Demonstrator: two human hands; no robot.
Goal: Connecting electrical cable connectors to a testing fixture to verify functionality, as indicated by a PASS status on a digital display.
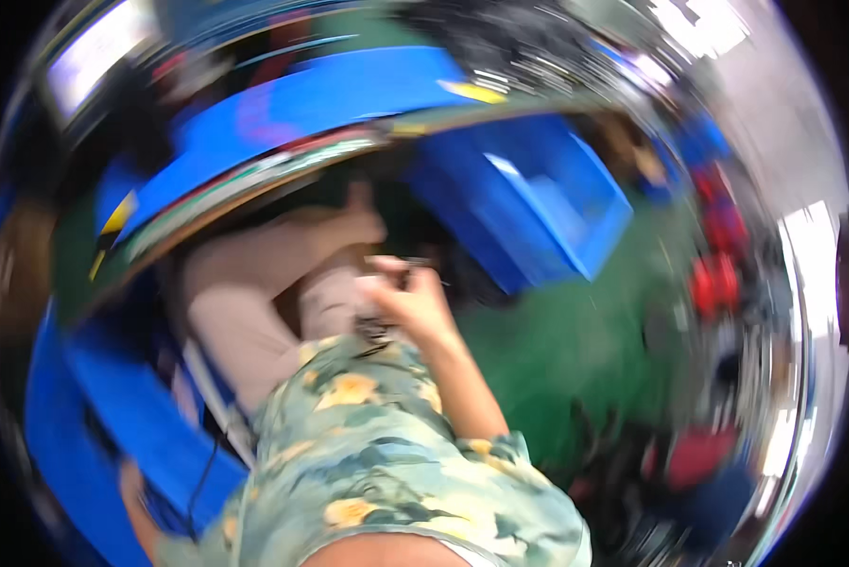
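The picture is smeared by motion. My right hand (413,304) is raised over my lap with its fingers curled together. Something small and dark shows at the fingers, too blurred to name. Just below that hand a dark, patterned thing (374,331) lies against my clothes or hangs there; I cannot tell which. Low on the left, my left hand (133,484) reaches down beside a blue plastic bin (150,416). Its fingers are mostly hidden and blurred, so a grip on the bin cannot be made out.
Ahead of my knees runs a workbench edge (254,189) with a blue mat (349,90) on top. Another blue bin (509,208) stands tilted in view to the right, above the green floor (566,350). Red objects (715,283) and dark clutter (623,482) are along the right.
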